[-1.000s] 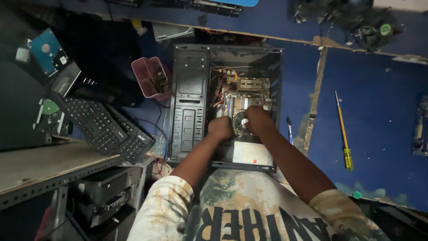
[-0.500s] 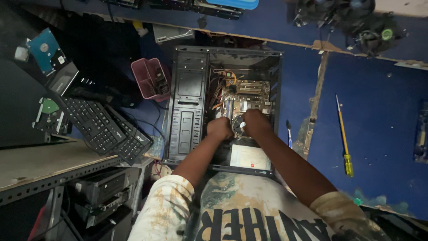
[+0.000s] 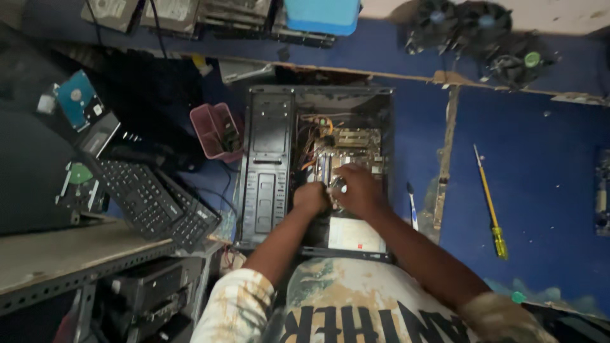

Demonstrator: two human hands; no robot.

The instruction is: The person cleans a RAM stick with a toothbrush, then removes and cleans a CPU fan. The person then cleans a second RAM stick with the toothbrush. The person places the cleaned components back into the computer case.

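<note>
Dim light falls on a blue worktop split by a worn wooden strip, with a grey metal shelf at the left and a pale wall behind.

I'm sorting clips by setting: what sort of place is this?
Likely a computer repair bench: an open PC case under both hands, loose cooling fans, a bare hard drive and a yellow screwdriver.
</note>
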